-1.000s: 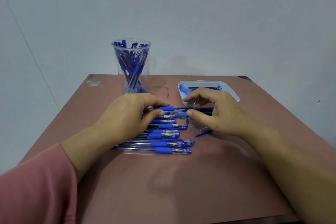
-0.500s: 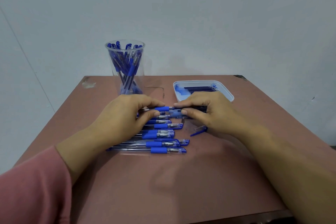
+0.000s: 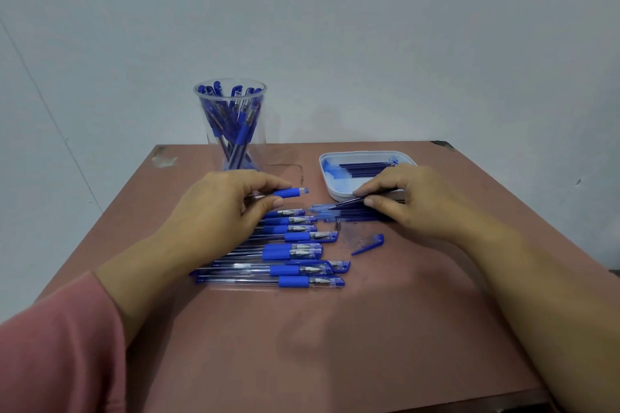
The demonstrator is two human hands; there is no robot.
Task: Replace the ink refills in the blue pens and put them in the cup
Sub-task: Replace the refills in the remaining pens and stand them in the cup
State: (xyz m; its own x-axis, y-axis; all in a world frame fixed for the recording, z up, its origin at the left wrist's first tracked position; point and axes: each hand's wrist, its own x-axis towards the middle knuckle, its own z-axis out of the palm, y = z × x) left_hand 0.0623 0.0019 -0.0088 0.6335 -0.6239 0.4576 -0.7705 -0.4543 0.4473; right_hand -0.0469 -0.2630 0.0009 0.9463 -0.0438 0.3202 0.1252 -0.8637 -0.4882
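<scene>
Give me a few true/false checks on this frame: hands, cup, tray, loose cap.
1. The left hand holds a pen barrel with a blue grip. True.
2. The cup is empty. False: it holds many blue pens.
3. The right hand pinches a thin dark refill. True.
4. The loose cap lies inside the white tray. False: it lies on the table, on the near side of the tray.
</scene>
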